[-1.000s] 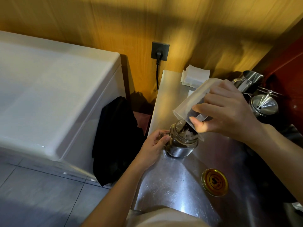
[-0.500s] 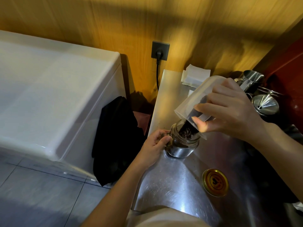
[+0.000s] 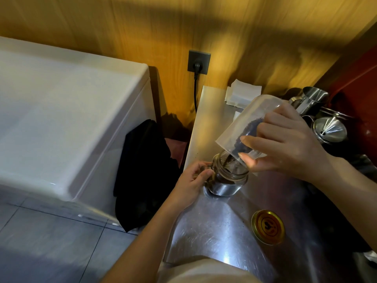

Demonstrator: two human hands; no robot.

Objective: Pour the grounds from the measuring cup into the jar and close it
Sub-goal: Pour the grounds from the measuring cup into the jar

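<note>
A small glass jar [image 3: 226, 181] stands upright on the steel counter [image 3: 220, 231], partly filled with dark grounds. My left hand [image 3: 192, 181] grips its left side. My right hand [image 3: 285, 141] holds a clear plastic measuring cup [image 3: 242, 127] tipped steeply, mouth down over the jar's opening. Dark grounds lie along the cup's lower wall and stream into the jar. The jar's gold lid [image 3: 267, 226] lies flat on the counter, in front of the jar and to its right.
Steel pitchers and a funnel-shaped lid [image 3: 328, 129] crowd the counter's back right. Folded white cloths [image 3: 242, 94] lie at the back edge. A white chest appliance [image 3: 61, 119] stands left, with a black cloth [image 3: 144, 170] hanging in the gap. A plugged wall socket [image 3: 199, 62] is behind.
My right hand has tipped the measuring cup steeper and lifted it slightly. More grounds have slid down into the jar. My left hand stays on the jar.
</note>
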